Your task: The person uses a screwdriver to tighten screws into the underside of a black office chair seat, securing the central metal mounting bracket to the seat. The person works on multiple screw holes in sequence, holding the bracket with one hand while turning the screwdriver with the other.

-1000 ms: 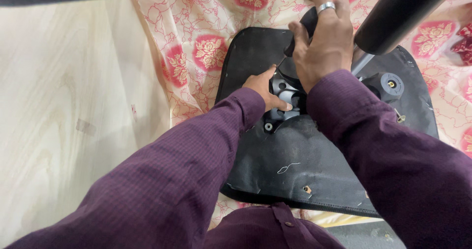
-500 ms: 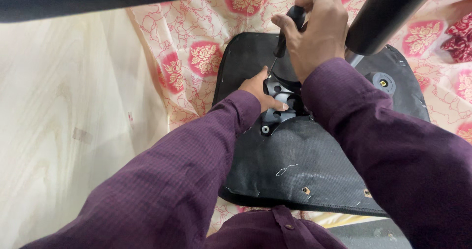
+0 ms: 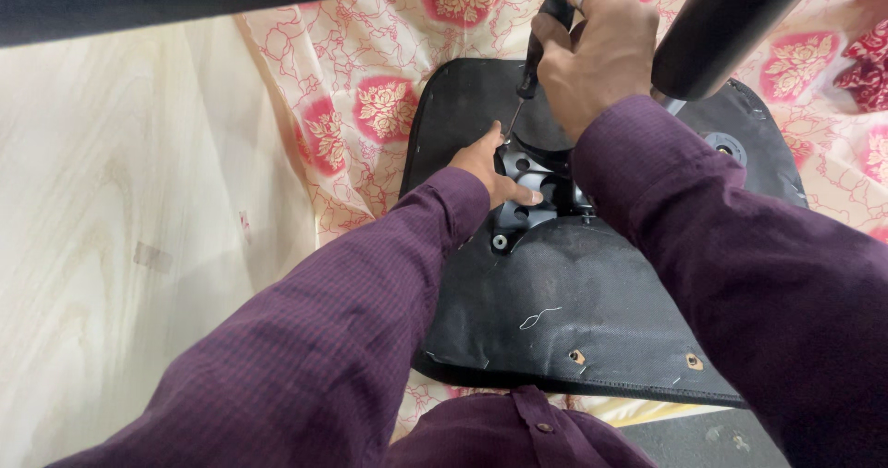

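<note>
Screwdriver [image 3: 536,56] stood tip-down on metal bracket [image 3: 532,186], mid of black seat underside [image 3: 555,311], near its top edge. Right hand [image 3: 597,56] fisted round handle. Left hand [image 3: 490,167] lay w/ fingers pressed on bracket. Floral cloth [image 3: 361,107] beneath.

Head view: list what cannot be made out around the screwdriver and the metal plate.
- Screwdriver tip: too thin to see whether it sits in a screw.
- Metal plate: partly covered by the left hand and right sleeve.
- Screwdriver handle: wrapped by the right hand.
- Black cylinder: top cut off by the edge.
</note>
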